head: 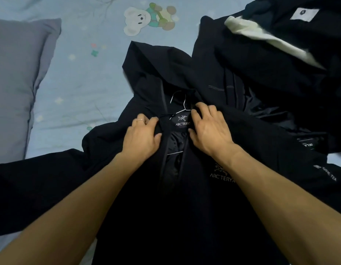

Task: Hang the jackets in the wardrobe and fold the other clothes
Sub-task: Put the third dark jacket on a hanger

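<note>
Lying flat on a pale blue bed sheet (85, 77), a black hooded jacket (185, 197) fills the middle of the view, its front facing up and its zip undone at the collar. A thin metal hanger (180, 104) sits inside the jacket: its hook pokes out at the neck, over the inner face of the hood, and part of its wire shows lower down in the gap between the two front edges. The left hand (142, 138) grasps the jacket's front edge on the left of the neck label, fingers curled over the fabric, with a slim ring on one finger. The right hand (209, 131) grips the opposite edge just right of the label, fingertips hooked into the collar beside the hanger's hook. Both forearms reach in from the near edge and cross the jacket's body. Right of the jacket and touching it lies a heap of other dark clothes (261, 77), with a cream garment (261, 37) tucked among them on the far side. Left of the jacket, well apart from its hood, rests a grey pillow (18, 77). Beyond the hood, a teddy bear print (144, 18) decorates the sheet.
</note>
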Tool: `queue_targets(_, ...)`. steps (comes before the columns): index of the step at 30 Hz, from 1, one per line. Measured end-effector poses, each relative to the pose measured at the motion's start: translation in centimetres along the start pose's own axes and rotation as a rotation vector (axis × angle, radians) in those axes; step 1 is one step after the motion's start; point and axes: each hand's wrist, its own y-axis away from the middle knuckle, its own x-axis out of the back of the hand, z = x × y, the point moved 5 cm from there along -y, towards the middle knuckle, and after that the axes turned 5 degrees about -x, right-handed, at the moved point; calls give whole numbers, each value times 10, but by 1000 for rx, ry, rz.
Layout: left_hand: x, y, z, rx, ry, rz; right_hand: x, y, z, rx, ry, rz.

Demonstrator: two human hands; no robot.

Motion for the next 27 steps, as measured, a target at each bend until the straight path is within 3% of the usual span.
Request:
queue_targets(2,-6,-10,1,48,-139,-69,-5,-4,4,-21,55,35)
queue_targets(5,-16,-24,6,174,-232,-149,-23,-12,7,-131,64,-62)
queue_targets(9,-22,-29,26,38,-356,-159,-24,-30,11,-267,-24,-125)
queue_targets(16,47,20,7,0,2,179,35,-6,7,-139,-371,-13)
queue_targets(22,118,67,-1,30,106,274,97,42,-2,-156,-554,-26)
queue_targets(27,175,121,5,13,232,421,164,82,-27,-88,-576,91)
